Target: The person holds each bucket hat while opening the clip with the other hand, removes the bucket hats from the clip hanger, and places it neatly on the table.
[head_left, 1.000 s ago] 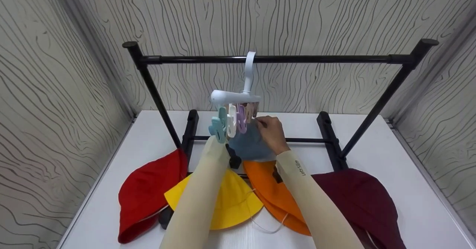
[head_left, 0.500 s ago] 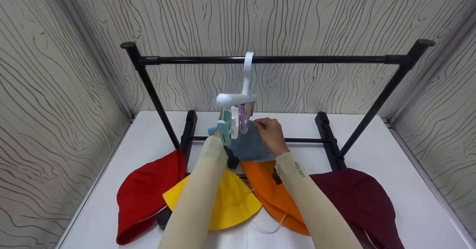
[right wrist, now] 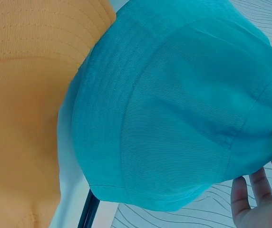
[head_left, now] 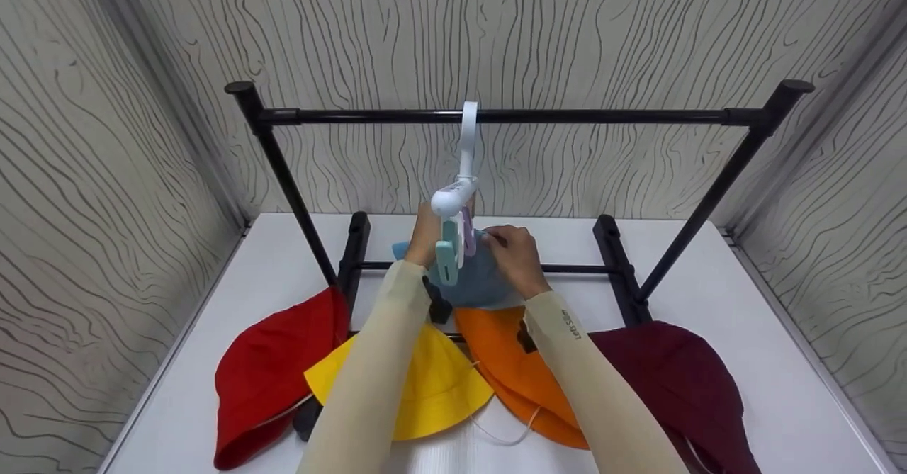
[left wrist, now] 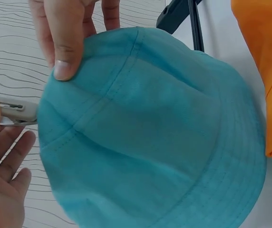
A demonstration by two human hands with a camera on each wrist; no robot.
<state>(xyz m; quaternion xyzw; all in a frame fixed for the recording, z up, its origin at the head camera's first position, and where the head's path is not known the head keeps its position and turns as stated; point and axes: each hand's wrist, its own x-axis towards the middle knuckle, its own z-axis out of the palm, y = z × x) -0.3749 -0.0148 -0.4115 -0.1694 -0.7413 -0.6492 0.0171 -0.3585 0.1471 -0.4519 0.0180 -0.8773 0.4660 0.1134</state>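
Note:
A light-blue bucket hat [head_left: 471, 279], turquoise in the wrist views, is held up below a white clip hanger [head_left: 453, 194]. My right hand [head_left: 516, 254] pinches its crown, thumb on the near face in the left wrist view. My left hand [head_left: 424, 237] is partly hidden behind the hanger's teal clip [head_left: 448, 254] and purple clip [head_left: 468, 233]. In the left wrist view, the left hand [left wrist: 5, 166] grips a greyish clip [left wrist: 19, 111] between thumb and fingers. The clip's tip meets the edge of the crown; whether it bites the cloth, I cannot tell.
The hanger hooks over a black rack's top bar [head_left: 602, 116]. On the white table [head_left: 751, 346] lie a red hat [head_left: 276, 368], a yellow hat [head_left: 432, 389], an orange hat [head_left: 524, 368] and a maroon hat [head_left: 673, 382]. Patterned walls enclose the table.
The hanger has turned, so its bar now points more towards me and its clips line up one behind another. My left hand shows more, left of the clips. The right hand keeps its pinch.

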